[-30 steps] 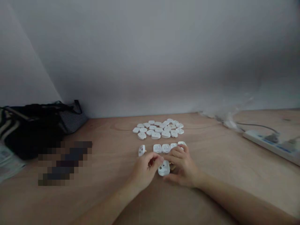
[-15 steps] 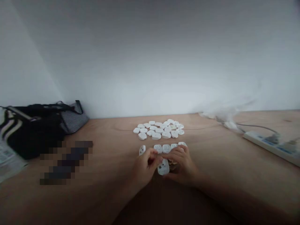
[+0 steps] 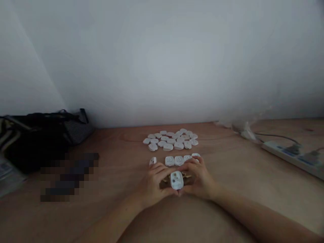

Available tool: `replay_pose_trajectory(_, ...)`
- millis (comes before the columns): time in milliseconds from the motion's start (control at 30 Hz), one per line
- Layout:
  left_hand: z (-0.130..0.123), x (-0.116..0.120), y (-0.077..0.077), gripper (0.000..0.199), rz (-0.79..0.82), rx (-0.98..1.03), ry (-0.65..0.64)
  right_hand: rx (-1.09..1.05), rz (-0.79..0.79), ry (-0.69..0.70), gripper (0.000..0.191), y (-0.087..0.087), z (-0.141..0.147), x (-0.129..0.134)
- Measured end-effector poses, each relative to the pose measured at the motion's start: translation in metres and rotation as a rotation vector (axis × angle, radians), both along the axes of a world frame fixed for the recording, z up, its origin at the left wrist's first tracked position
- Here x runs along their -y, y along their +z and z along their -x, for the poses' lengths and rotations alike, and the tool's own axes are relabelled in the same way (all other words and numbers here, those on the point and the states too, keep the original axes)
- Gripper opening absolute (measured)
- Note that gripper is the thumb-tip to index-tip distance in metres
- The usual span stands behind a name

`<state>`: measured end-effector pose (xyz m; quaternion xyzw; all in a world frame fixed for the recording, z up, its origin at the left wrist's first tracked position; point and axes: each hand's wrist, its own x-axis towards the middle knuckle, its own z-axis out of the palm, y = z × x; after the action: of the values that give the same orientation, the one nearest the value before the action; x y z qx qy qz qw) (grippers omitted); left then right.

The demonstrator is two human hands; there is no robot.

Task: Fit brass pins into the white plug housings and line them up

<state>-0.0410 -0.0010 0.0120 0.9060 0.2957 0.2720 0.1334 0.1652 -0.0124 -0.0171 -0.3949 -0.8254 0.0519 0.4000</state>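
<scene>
Between my left hand (image 3: 153, 186) and my right hand (image 3: 198, 179) I hold a white plastic plug housing (image 3: 176, 180), its face toward me. Brownish, possibly brass, parts (image 3: 188, 179) show on both sides of it, and my fingers hide part of them. Just beyond my hands lies a row of similar white pieces (image 3: 178, 160), with my right fingers touching or covering its right end. A single piece (image 3: 153, 161) lies at the row's left. Farther off, a flat cluster of several white pieces (image 3: 169, 140) lies on the wooden table (image 3: 121, 148).
A white power strip (image 3: 286, 157) with cords lies at the right, near a clear plastic bag (image 3: 245, 131). A black bag (image 3: 35, 141) and papers (image 3: 7, 172) stand at the left. A pixelated object (image 3: 68, 177) lies on the table, and a wall (image 3: 162, 60) rises behind.
My hands have closed in around the white housing from both sides. My left hand has moved down and toward it, and the brownish parts now show beside the housing.
</scene>
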Motion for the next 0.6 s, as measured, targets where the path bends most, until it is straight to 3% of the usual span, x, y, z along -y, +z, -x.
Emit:
replay_pose_trajectory(133,0.003,-0.002,-0.004,0.048,-0.048,0.004,0.033,0.063,0.047,-0.015,0.066,0.007,-0.012,-0.002)
replay_pose_trajectory(333,0.008,-0.008,-0.012,0.045,-0.134,-0.003,0.143,0.283,0.210,0.064,0.018,0.013,-0.037,-0.006)
replay_pose_trajectory(600,0.008,-0.008,-0.014,0.045,-0.097,-0.030,0.137,0.302,0.246,0.105,0.013,0.011,-0.021,-0.003)
